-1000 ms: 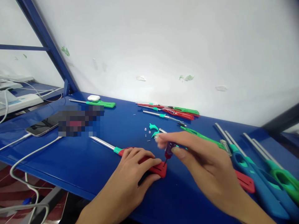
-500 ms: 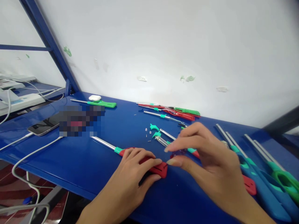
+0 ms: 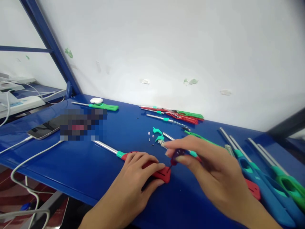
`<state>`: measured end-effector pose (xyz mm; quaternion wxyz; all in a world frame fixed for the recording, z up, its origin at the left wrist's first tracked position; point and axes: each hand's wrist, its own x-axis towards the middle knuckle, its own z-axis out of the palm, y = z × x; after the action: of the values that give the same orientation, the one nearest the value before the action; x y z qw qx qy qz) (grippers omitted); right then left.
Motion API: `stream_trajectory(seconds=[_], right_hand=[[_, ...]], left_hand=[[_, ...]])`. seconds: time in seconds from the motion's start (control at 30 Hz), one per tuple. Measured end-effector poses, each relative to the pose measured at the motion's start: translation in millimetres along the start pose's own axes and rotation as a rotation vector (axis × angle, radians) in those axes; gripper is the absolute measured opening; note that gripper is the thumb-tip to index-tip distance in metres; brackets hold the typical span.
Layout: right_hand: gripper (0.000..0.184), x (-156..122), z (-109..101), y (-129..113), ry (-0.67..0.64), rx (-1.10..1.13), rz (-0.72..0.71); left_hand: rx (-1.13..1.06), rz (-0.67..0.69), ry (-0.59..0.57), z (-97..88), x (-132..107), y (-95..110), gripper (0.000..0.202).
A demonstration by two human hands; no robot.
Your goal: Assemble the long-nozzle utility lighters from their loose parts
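My left hand [image 3: 138, 178] is wrapped over a red lighter [image 3: 163, 174] with a long metal tube, holding it flat on the blue table. The tube points to the upper left, and a teal collar joins it to the handle. Between the thumb and fingers of my right hand [image 3: 209, 168] is a small screwdriver [image 3: 177, 156] with a dark purple handle. Its shaft tilts down to the end of the red handle, close to a slot there. Just beyond lie teal triggers [image 3: 157, 130] and a few tiny metal bits, partly behind my right hand.
Opened lighter parts [image 3: 166, 119] and red and green shells lie toward the wall. Several blue and green lighters [image 3: 262, 187] are at the right. A green lighter [image 3: 105, 107], white case [image 3: 96, 100] and phone [image 3: 44, 129] with cables sit left. A blue post [image 3: 52, 44] rises behind.
My right-hand fingers have curled in and shifted, so the screwdriver's handle and shaft now show clearly above the red handle's end. My left hand and the lighter have stayed put.
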<state>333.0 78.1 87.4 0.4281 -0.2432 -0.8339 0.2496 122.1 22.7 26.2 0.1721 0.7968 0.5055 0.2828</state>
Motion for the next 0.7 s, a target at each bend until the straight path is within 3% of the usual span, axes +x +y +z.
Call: stream_trajectory(seconds=[0.1, 0.17, 0.33, 0.53, 0.7], right_hand=[[0.015, 0.5, -0.1, 0.7, 0.113, -0.077, -0.018], [0.010, 0.7, -2.4, -0.4, 0.086, -0.161, -0.052], [0.041, 0.0, -5.8, -4.1, -0.119, -0.097, -0.010], [0.021, -0.1, 0.6, 0.7, 0.067, -0.194, -0.040], [0.041, 0.9, -4.2, -0.6, -0.112, -0.142, 0.034]], left_hand=[[-0.007, -0.012, -0.018, -0.7, 0.1, 1.4, 0.023], [-0.009, -0.017, -0.011, -0.6, 0.4, 1.8, 0.023], [-0.010, -0.001, 0.019, 1.0, 0.7, -0.3, 0.027], [-0.032, -0.027, -0.039, -0.4, 0.5, -0.3, 0.026], [-0.007, -0.037, -0.031, -1.4, 1.8, 1.1, 0.026]])
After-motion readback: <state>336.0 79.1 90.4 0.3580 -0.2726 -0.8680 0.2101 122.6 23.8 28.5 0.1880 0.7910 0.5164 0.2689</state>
